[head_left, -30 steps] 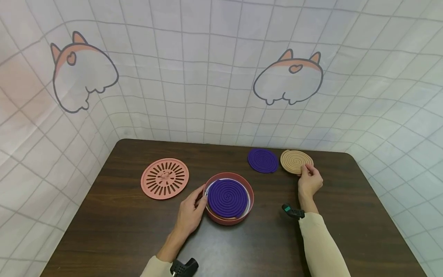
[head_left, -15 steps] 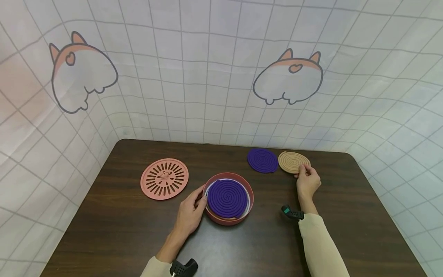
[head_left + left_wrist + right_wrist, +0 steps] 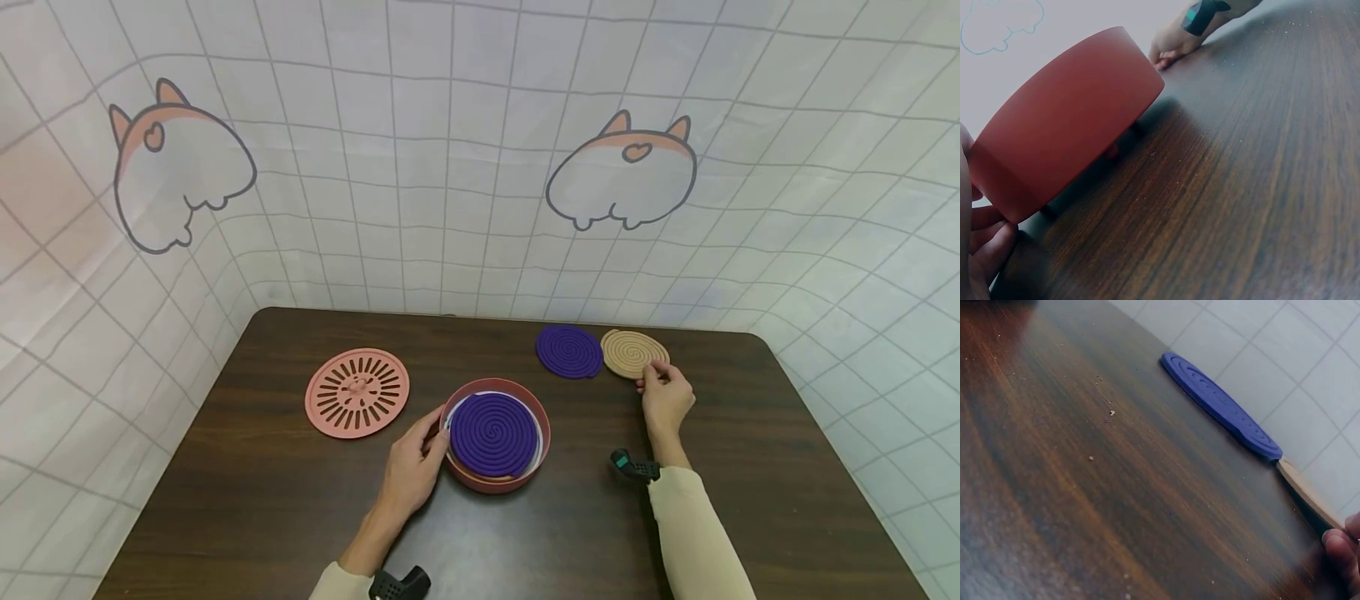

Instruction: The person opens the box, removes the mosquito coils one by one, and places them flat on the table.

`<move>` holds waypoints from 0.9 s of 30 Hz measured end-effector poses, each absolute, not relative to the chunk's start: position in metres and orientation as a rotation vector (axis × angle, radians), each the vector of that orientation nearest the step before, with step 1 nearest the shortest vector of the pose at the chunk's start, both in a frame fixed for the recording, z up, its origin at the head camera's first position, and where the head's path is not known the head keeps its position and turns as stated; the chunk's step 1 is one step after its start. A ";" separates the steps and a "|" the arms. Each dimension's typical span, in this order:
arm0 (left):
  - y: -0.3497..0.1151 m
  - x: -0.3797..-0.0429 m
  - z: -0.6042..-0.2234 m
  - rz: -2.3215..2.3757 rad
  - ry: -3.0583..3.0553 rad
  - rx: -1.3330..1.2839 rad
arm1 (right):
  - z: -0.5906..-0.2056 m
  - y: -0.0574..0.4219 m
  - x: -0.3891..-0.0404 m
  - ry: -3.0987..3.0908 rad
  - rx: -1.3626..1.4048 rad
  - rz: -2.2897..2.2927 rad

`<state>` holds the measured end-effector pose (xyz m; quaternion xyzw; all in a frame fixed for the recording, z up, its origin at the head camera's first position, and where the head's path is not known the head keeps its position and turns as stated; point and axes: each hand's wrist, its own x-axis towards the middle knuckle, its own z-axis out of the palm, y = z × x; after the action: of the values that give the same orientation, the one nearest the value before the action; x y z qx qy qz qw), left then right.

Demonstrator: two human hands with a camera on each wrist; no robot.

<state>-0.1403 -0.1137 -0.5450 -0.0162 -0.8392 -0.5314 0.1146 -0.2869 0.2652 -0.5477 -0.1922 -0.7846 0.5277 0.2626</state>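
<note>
My left hand grips the left side of a round reddish dish, thumb at the rim and fingers against the outer wall. Inside the dish lies a purple mosquito coil over a white-edged layer. In the left wrist view the dish's red wall shows small feet beneath it. My right hand pinches the near right edge of a tan mosquito coil at the table's back. In the right wrist view the tan coil meets a second purple coil at its edge.
A pink slotted lid with a small raised middle lies left of the dish. Small crumbs are scattered on the dark wooden table. A white gridded curtain hangs close behind the table's back edge.
The tan coil has slid a little left, up to the second purple coil, with my right hand moving along. My left hand and the dish have stayed put.
</note>
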 end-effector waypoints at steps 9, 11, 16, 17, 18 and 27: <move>-0.114 -0.140 -0.544 -1.568 -2.451 -0.060 | -0.549 0.265 -0.290 -2.140 -0.502 1.400; -0.113 -0.139 -0.544 -1.556 -2.450 -0.068 | -0.549 0.266 -0.290 -2.132 -0.512 1.401; -0.114 -0.140 -0.544 -1.573 -2.458 -0.043 | -0.546 0.265 -0.288 -2.110 -0.542 1.404; -0.114 -0.140 -0.544 -1.574 -2.458 -0.039 | -0.546 0.266 -0.288 -2.106 -0.545 1.408; -0.114 -0.140 -0.544 -1.580 -2.458 -0.031 | -0.546 0.266 -0.287 -2.102 -0.548 1.416; -0.114 -0.140 -0.543 -1.573 -2.463 -0.023 | -0.546 0.270 -0.284 -2.079 -0.566 1.493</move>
<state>-0.1399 -0.1137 -0.5432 -0.0078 -0.8377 -0.5350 0.1094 -0.2839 0.2699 -0.5461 -0.2088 -0.7664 0.5502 0.2573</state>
